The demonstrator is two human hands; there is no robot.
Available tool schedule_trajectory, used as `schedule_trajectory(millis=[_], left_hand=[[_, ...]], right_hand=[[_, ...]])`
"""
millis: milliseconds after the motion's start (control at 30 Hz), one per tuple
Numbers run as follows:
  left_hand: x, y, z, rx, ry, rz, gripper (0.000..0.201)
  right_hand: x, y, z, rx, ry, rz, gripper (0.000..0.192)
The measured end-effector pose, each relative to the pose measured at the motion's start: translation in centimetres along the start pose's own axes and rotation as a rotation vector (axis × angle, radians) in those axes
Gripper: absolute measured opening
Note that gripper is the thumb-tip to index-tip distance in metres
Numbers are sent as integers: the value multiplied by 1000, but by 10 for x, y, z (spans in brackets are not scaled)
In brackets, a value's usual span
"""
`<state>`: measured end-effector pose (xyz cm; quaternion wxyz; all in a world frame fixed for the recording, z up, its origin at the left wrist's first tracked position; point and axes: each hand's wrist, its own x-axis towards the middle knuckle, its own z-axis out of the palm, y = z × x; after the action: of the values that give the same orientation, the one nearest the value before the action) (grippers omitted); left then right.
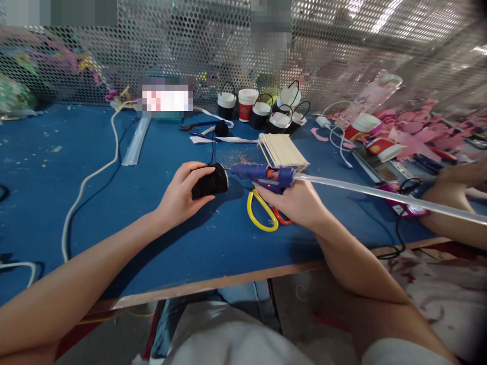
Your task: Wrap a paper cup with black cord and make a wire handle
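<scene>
Grip first: left hand (pixel 181 195), centre-left of frame, closed around black wrapped cup (pixel 210 183), thumb on near side, fingers curled over top; cup on its side, long axis running left to right, open rim facing right. Right hand (pixel 294 201), centre-right, wrapped around handle of blue glue gun (pixel 262 175); index finger position on trigger not resolvable. Gun barrel horizontal, nozzle aimed left, tip just beside cup rim; contact or small gap cannot be told. Clear glue stick (pixel 380 195) projecting from gun rear, running right and slightly downward toward right edge of frame. Key relation: cup directly left of nozzle, gun axis and cup axis nearly in line, both at same height above blue table (pixel 76 152); left hand nearer to cup, right hand behind gun. Thin black cord from cup toward upper centre, ending near small dark spool (pixel 221 129). Under right hand, flat on table: scissors with yellow and red handles (pixel 262 215). Just above gun: stack of pale wooden sticks (pixel 282 151). Upper centre, along perforated metal screen (pixel 304 45): row of paper cups (pixel 262 109), some black-wrapped with wire handles, one red. Upper right: pink paper cutouts (pixel 414 134), more cups. Left of frame: white cable (pixel 89 177) curving across table. Right edge: another person's forearm (pixel 452 203) resting on table, well apart from gun hand.
</scene>
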<state>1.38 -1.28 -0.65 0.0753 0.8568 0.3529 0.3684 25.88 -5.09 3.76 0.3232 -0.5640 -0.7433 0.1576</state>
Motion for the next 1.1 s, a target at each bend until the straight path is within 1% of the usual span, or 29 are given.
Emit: schedule_trajectory(millis=[333, 700, 867, 1100], left_hand=[[0, 0, 1, 4, -1, -27, 49], [0, -1, 0, -47, 7, -66, 50], [0, -2, 0, -64, -8, -106, 52], [1, -3, 0, -76, 9, -162, 52]], right_hand=[[-2, -3, -4, -42, -23, -7, 15], [-1, -3, -6, -85, -55, 4, 15], [-1, -4, -6, -70, -63, -3, 14], [-2, -6, -7, -81, -71, 0, 14]])
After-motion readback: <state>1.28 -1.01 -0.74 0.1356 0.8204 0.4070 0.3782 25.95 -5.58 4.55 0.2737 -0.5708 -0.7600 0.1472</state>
